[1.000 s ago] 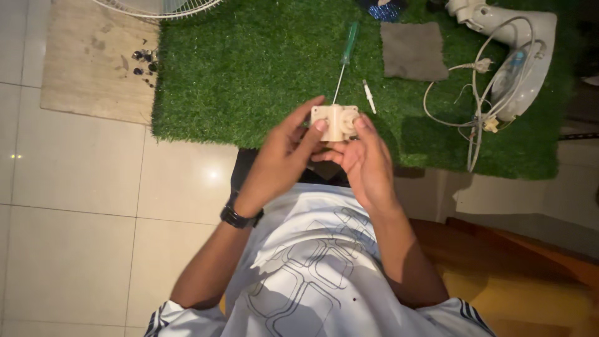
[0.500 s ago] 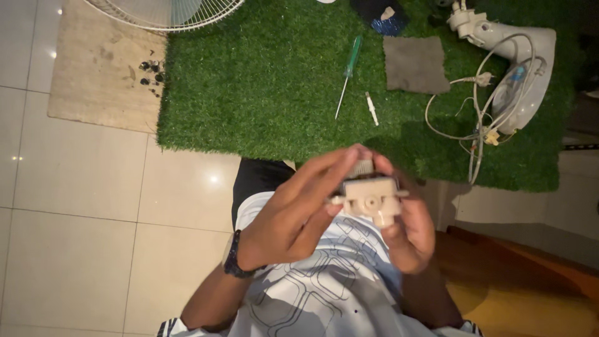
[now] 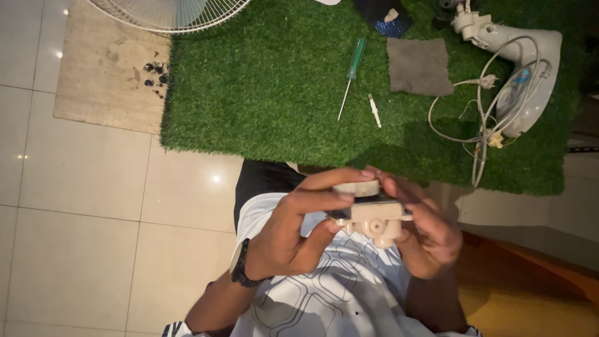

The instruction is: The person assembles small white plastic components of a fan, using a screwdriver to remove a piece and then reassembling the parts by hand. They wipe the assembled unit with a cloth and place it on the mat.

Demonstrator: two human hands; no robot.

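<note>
Both of my hands hold a small beige plastic part [image 3: 374,219] close over my white patterned shirt. The part has a ribbed round knob on top and a small boss on its front. My left hand [image 3: 287,234], with a dark watch at the wrist, grips it from the left, its fingers over the knob. My right hand [image 3: 427,234] cups it from the right and behind.
On the green turf mat [image 3: 268,100] lie a green-handled screwdriver [image 3: 351,72], a small white tool [image 3: 374,111], a grey cloth [image 3: 419,65] and a white fan body [image 3: 521,75] with loose cable [image 3: 455,128]. A fan grille [image 3: 168,12] and small dark screws [image 3: 155,73] are on a beige mat [image 3: 100,93].
My hands have drawn the beige part back from over the turf's edge to over my chest, closer to the camera. The view has tilted with it.
</note>
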